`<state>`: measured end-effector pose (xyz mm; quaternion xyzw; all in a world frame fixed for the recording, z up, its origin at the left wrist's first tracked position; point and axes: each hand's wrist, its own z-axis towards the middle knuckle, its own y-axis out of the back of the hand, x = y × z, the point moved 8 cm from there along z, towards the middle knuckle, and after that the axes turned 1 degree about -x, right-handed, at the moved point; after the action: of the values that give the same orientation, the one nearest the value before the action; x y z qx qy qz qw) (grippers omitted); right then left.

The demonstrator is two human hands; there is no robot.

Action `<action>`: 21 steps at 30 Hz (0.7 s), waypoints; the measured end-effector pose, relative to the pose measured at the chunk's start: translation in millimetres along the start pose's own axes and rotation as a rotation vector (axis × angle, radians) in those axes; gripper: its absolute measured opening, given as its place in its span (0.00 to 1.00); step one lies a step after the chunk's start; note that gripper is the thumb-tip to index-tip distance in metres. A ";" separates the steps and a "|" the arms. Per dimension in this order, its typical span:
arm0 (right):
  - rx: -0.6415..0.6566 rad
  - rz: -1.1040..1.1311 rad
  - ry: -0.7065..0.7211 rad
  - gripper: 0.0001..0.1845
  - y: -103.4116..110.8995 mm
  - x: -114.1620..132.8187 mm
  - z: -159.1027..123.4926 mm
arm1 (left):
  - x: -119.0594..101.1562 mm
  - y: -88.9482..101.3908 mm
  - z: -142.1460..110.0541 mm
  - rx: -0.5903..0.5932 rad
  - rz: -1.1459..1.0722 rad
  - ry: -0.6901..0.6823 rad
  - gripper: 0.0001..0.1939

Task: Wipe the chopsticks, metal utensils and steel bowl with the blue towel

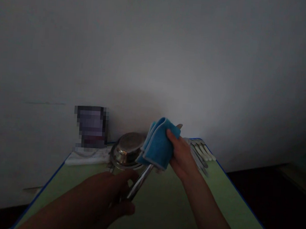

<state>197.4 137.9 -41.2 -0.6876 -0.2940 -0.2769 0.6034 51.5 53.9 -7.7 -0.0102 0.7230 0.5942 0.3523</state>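
Observation:
My left hand (pixel 119 192), low in the middle, is closed round the shiny metal handle of a knife (pixel 140 182). The knife slants up and to the right, and its pointed tip shows past the cloth. A folded blue cloth (pixel 158 144) with pale edging wraps the blade, so most of the blade is hidden. My right hand (pixel 180 154) grips this cloth, thumb on top, pressing it around the knife. Both hands are held above the green table.
An upside-down metal bowl (pixel 129 146) stands at the back of the green table (pixel 163 205). Left of it are a white flat item (pixel 88 159) and a blurred dark box (pixel 91 126). Several pieces of cutlery (pixel 201 152), some white-handled, lie at the back right. A wall rises behind.

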 end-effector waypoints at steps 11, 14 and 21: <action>0.001 0.265 0.036 0.12 14.4 21.2 14.7 | 17.7 17.2 -2.2 -0.100 0.024 0.070 0.13; 0.022 0.318 0.106 0.12 15.6 31.6 13.4 | 18.5 21.3 -2.2 -0.155 -0.008 0.075 0.11; 0.061 0.226 0.251 0.13 3.3 32.3 7.1 | -3.8 5.6 -1.9 0.063 0.004 0.059 0.07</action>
<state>221.8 146.9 -20.5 -0.6575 -0.1453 -0.2820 0.6834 51.0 52.4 -0.8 -0.0154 0.7514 0.5713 0.3296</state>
